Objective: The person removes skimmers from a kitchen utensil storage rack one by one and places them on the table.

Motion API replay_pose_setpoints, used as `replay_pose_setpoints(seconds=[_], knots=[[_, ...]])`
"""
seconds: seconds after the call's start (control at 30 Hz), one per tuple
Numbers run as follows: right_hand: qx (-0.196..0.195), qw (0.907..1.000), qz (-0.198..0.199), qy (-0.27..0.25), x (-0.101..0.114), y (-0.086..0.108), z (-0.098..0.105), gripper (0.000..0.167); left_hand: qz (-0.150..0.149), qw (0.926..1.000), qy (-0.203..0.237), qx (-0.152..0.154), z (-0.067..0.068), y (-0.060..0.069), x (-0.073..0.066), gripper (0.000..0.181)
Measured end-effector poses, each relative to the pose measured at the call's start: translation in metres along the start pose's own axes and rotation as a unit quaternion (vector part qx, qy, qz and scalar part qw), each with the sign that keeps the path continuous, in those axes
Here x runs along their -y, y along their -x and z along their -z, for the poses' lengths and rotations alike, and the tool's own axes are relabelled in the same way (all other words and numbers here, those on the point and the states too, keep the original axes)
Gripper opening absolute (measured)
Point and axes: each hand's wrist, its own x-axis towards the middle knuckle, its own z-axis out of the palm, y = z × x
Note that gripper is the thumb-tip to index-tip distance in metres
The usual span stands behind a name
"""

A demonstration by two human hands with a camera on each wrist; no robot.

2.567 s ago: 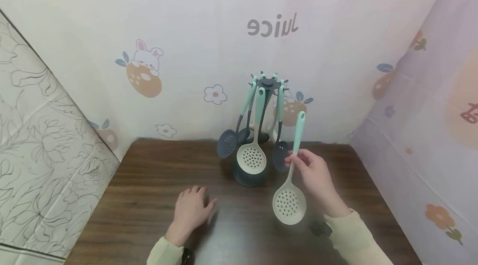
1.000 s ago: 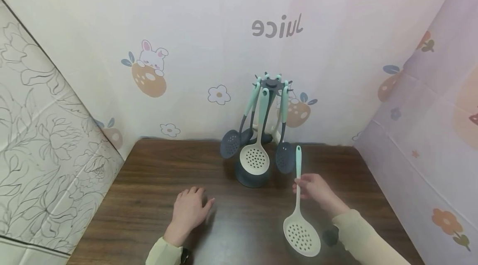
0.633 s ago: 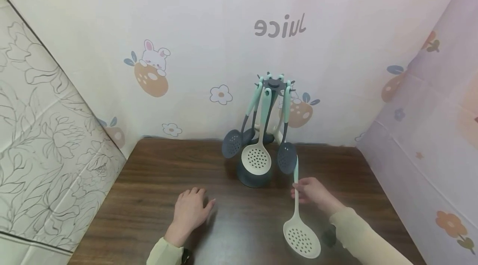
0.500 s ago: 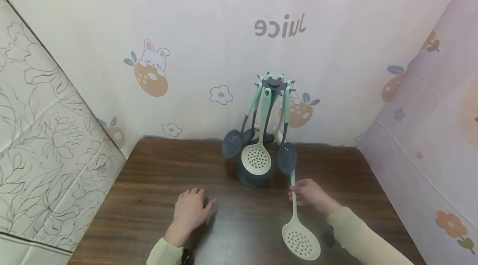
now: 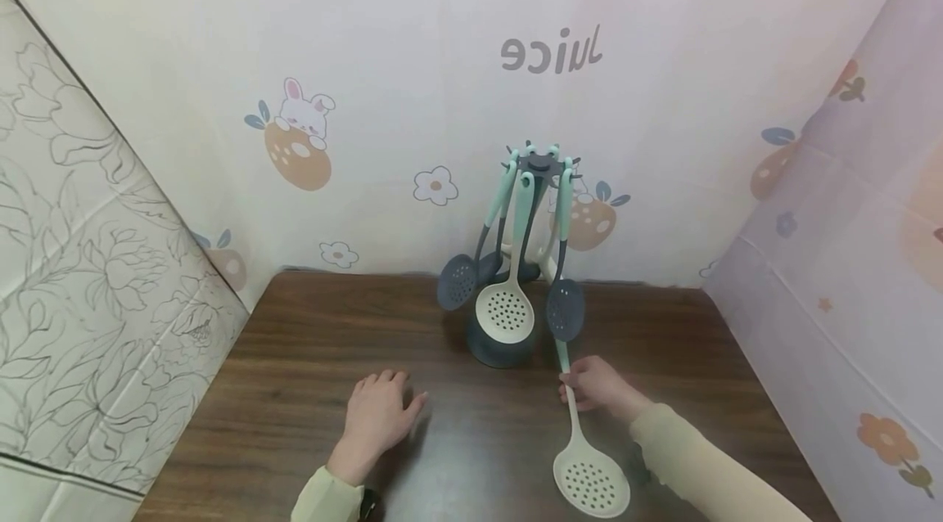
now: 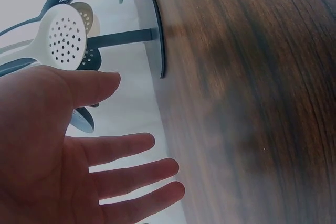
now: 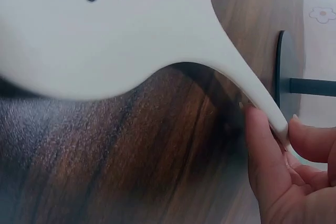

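Observation:
My right hand [image 5: 598,388] pinches the shaft of a cream skimmer [image 5: 592,483] with a mint-green handle. In the right wrist view, thumb and fingers close on the skimmer's [image 7: 131,51] narrow neck. Its perforated head points toward me, low over the table; whether it touches the wood I cannot tell. The handle's upper end is hidden behind a hanging dark slotted utensil [image 5: 566,310]. My left hand [image 5: 379,416] is at the table, holding nothing, fingers relaxed; the left wrist view shows the left hand [image 6: 52,119] with its fingers spread apart.
A dark utensil stand [image 5: 499,352] is at the back of the brown wooden table [image 5: 324,342]. From it hang another cream skimmer [image 5: 505,314], a dark perforated utensil [image 5: 457,282] and other mint-handled utensils. A patterned cloth wall [image 5: 368,137] rises behind the table.
My right hand has brought the skimmer down from an upright pose toward the table, then shifted slightly left and nearer me, its handle passing behind the dark utensil. The left hand stays put.

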Motion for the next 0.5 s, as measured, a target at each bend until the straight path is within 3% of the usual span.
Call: replay_pose_setpoints(seconds=[0.2, 0.37, 0.5], knots=[[-0.016, 0.9967, -0.006, 0.080, -0.0013, -0.0026, -0.0005, 0.013, 0.005, 1.0000, 0.002, 0.002, 0.0002, 0.0011, 0.0003, 0.051], [-0.050, 0.9836, 0.006, 0.173, 0.0012, -0.0051, -0.0026, 0.015, 0.006, 1.0000, 0.002, -0.001, 0.0020, 0.0003, 0.0001, 0.050], [-0.054, 0.9705, 0.014, 0.235, 0.0041, -0.0062, -0.0025, 0.023, 0.008, 1.0000, 0.001, -0.005, 0.0025, 0.0006, -0.0010, 0.050]])
